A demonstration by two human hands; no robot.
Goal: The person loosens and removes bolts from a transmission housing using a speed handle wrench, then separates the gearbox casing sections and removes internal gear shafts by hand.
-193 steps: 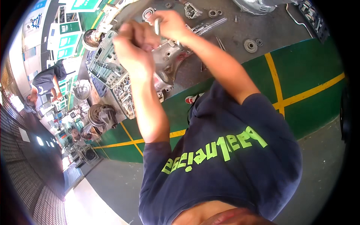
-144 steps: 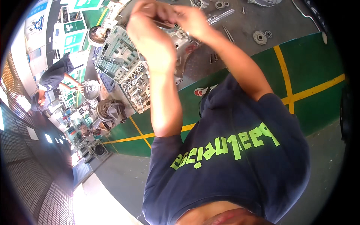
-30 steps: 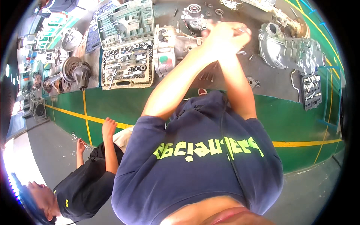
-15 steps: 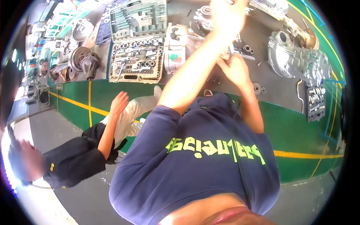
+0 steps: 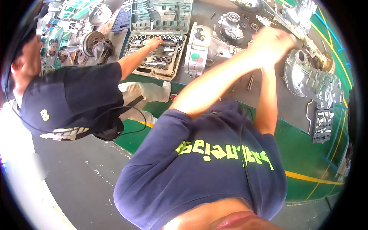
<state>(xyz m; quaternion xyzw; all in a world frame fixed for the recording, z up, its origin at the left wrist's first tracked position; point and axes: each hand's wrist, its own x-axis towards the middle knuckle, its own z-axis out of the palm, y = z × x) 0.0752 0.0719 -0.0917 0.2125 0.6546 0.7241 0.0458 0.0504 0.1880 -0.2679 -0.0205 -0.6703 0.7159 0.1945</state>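
Observation:
My left hand (image 5: 270, 44) is raised over the middle of the bench with its fingers curled, over my right hand (image 5: 278, 55), whose fingers are mostly hidden; I cannot make out what, if anything, they hold. Just left of them lies a long metal gearbox casing (image 5: 199, 53) with red and green marks. Behind it are a round metal assembly (image 5: 234, 32) and small rings (image 5: 253, 26). A large silver housing (image 5: 303, 78) lies to the right of my arms, and long bolts (image 5: 250, 81) lie near the front edge.
A co-worker's hand (image 5: 153, 43) reaches into an open socket case (image 5: 174, 63) at left. Beside that lie a blue tray (image 5: 119, 21) and dark differential parts (image 5: 102, 51). A smaller tool case (image 5: 321, 126) and bent rod (image 5: 309, 119) are at right, along the bench edge (image 5: 287, 119).
My hands, apart half a second ago, are together again, farther right in view. The co-worker has moved up beside me on the left and now reaches into the socket case.

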